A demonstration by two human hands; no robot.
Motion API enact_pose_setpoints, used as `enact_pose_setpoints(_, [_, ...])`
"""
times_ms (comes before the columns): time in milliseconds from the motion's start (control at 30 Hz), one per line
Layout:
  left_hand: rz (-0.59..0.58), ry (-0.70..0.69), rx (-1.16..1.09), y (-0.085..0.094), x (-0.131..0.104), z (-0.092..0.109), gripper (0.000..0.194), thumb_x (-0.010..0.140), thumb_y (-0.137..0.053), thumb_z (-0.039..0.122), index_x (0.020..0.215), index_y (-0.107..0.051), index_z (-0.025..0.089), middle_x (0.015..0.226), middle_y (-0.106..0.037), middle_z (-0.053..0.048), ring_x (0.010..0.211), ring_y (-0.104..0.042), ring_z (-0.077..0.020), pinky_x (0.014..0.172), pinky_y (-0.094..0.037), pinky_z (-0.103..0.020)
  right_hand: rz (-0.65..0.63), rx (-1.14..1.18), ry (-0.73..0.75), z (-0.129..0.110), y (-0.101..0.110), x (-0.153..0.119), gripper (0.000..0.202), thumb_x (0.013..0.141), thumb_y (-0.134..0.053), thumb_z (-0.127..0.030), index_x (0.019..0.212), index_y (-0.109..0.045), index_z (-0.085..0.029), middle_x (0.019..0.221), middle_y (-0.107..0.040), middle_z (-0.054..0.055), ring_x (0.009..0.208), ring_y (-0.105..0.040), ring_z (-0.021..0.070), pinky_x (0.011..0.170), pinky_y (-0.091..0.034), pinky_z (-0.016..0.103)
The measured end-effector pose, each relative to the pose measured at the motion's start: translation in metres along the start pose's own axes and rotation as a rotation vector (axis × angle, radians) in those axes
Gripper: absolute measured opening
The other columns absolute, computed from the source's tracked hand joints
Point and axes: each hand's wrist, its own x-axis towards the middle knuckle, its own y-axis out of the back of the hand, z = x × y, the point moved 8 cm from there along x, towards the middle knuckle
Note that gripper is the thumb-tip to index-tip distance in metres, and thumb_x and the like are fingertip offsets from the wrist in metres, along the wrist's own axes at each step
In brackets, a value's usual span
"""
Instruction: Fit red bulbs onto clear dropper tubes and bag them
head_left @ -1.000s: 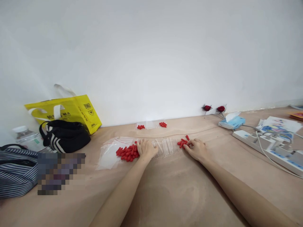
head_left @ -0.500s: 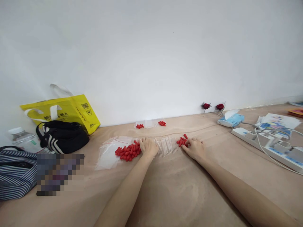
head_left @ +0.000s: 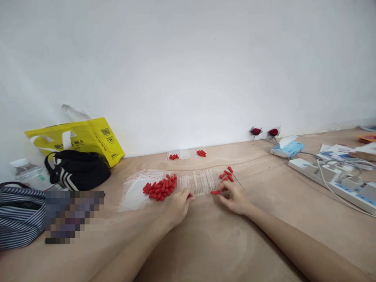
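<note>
My right hand pinches a small red club-shaped piece between thumb and fingers, low over the table. Just beyond it lie several loose red pieces and one thin stick. My left hand is closed, fingers curled toward the thumb, at the near edge of a row of thin pale sticks. Anything in its fingertips is too small to make out. Left of the row, a larger heap of red pieces rests partly on clear plastic bags.
Near the wall lie more clear bags with red pieces. On the left are a yellow bag, a black pouch and a striped bag. A tissue pack, power strip and red flowers are on the right.
My left hand has drawn back from the heap and sticks toward me. My right hand has moved left and nearer, bringing out one red piece. Papers at far right have shifted.
</note>
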Motion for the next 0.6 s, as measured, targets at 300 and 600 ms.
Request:
enact_pose_setpoints(300, [0.064,-0.087,-0.219,-0.007,-0.029,-0.005,0.020,0.087,-0.036,0.017,0.090,-0.056,0.019,0.086,-0.054,-0.004,0.078,-0.054,-0.0150,0.071,-0.044,-0.025,-0.334,-0.162,0.206,-0.042,-0.032,-0.010,0.021,0.076,-0.054,-0.025,0.095,-0.063,-0.024,0.087,-0.059,0.005,0.081,-0.048,0.0187,0.074,-0.036,0.035])
enact_pose_setpoints(600, [0.053,-0.079,-0.195,-0.011,-0.028,-0.006,0.018,0.086,-0.040,0.017,0.090,-0.058,0.018,0.084,-0.060,-0.005,0.081,-0.056,-0.0167,0.074,-0.045,-0.028,-0.281,-0.166,0.127,-0.038,-0.037,-0.007,0.015,0.082,-0.048,-0.026,0.087,-0.061,-0.022,0.081,-0.058,0.004,0.079,-0.049,0.0177,0.072,-0.035,0.033])
